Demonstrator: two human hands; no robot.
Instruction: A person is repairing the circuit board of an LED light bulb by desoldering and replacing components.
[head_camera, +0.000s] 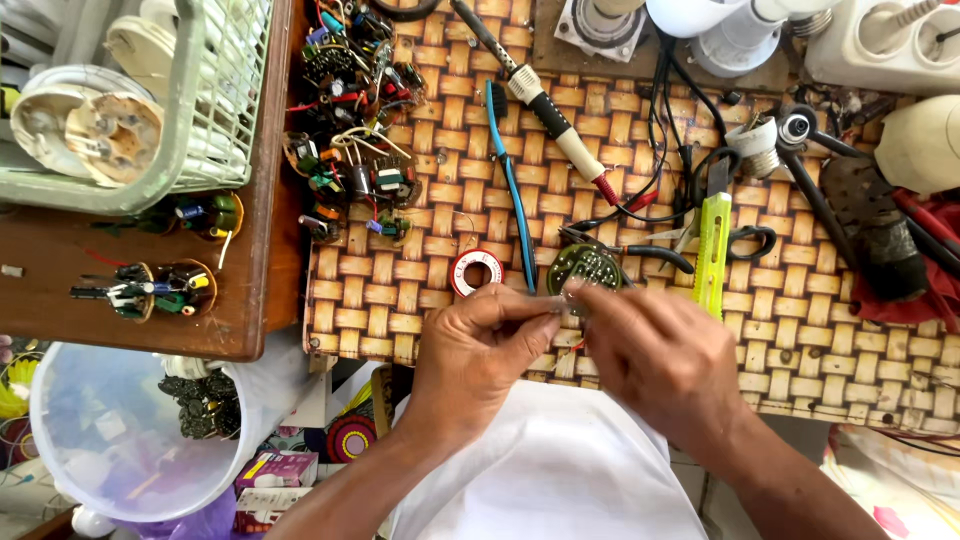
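Pinching a thin wire (548, 312) between both hands, you closed your left hand (478, 350) and right hand (660, 350) on it. It lay just before the round board (583, 266).

Head view of the person's two bare hands and forearms, entering from the lower edge of the frame. The left hand (478, 345) and the right hand (665, 355) wear no gloves, rings, watch or bracelet, and both forearms are uncovered, with no sleeve reaching into view; the knuckles and the backs of the hands show creases, and the fingernails that can be seen are short. Between the forearms lies a plain white garment (555, 470) without visible pattern, buttons or seams.
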